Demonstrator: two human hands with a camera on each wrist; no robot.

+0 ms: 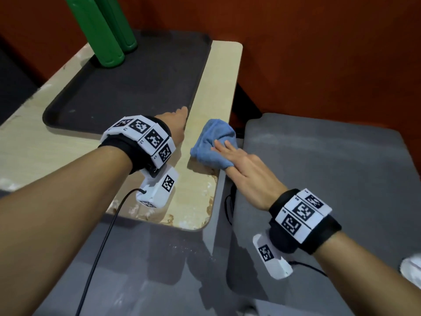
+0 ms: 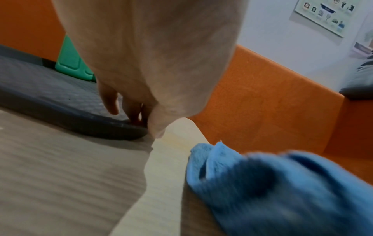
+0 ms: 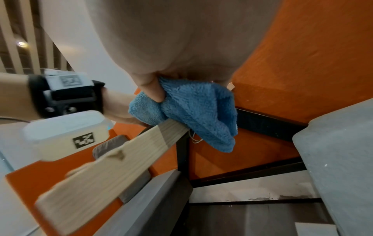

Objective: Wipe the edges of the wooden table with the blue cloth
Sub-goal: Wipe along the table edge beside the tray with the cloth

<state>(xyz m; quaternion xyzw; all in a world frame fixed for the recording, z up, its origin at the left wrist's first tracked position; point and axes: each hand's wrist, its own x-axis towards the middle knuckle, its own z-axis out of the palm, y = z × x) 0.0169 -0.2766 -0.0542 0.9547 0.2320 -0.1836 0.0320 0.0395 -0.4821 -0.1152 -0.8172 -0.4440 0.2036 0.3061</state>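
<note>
Two hands share the job: your right hand (image 1: 241,165) pinches the blue cloth (image 1: 211,142) over the wooden table (image 1: 218,71) edge at 3 o'clock to rub it. Your left hand (image 1: 175,124) seems to rest loose-fingered on the dark tray (image 1: 136,87), maybe to keep it still.

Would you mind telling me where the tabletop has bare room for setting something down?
Bare wood lies on the wooden table nearest the person, bordered by the dark tray, the left hand and the chipped front edge. The tray's middle is bare too. The strip between tray and right edge is crowded: the right hand grips the blue cloth there. Green cylinders fill the tray's far corner.

Right hand (image 3: 181,47) pinches blue cloth (image 3: 193,110) (bunched) over table edge (image 3: 121,162).
</note>
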